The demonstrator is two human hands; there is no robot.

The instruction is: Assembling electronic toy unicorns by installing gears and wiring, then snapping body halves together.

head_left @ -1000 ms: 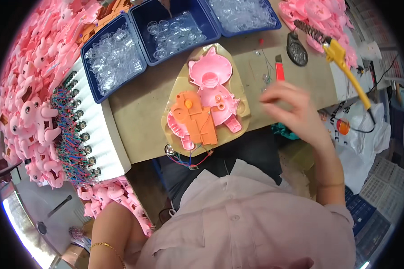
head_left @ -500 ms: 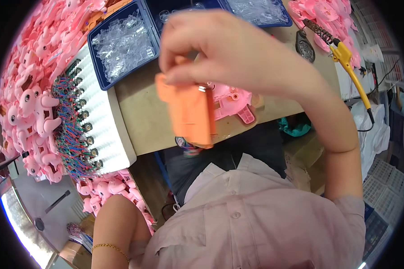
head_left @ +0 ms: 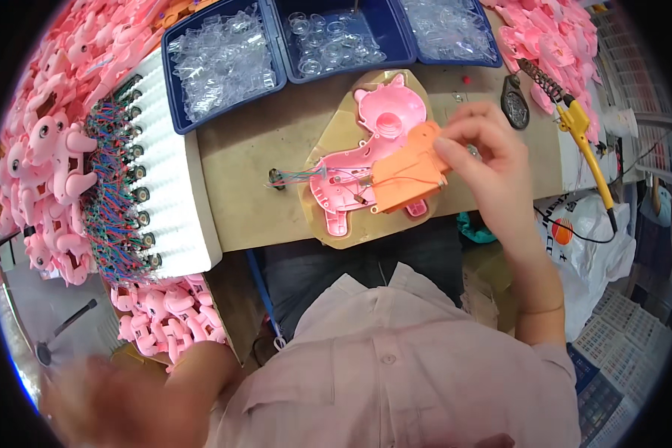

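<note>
My right hand (head_left: 493,160) pinches the right edge of an orange plastic housing (head_left: 407,172) and holds it over a pink toy animal shell (head_left: 366,160). The shell lies open side up on a tan moulded jig (head_left: 328,138) on the brown bench. Thin red and blue wires (head_left: 295,177) run from inside the shell to a small round part at its left. My left hand (head_left: 119,403) is low at the lower left, blurred, away from the bench, and I cannot see what it holds.
Three blue trays (head_left: 224,56) of clear plastic pieces line the bench's far edge. A white foam rack (head_left: 164,179) with wired speakers stands left. Heaps of pink toy shells (head_left: 37,149) lie left and far right. A yellow-handled soldering iron (head_left: 586,138) rests right.
My right hand lifted the orange housing close to the camera, then brought it back down onto the pink shell. The shell now lies turned with wires showing. My left hand dropped low left.
</note>
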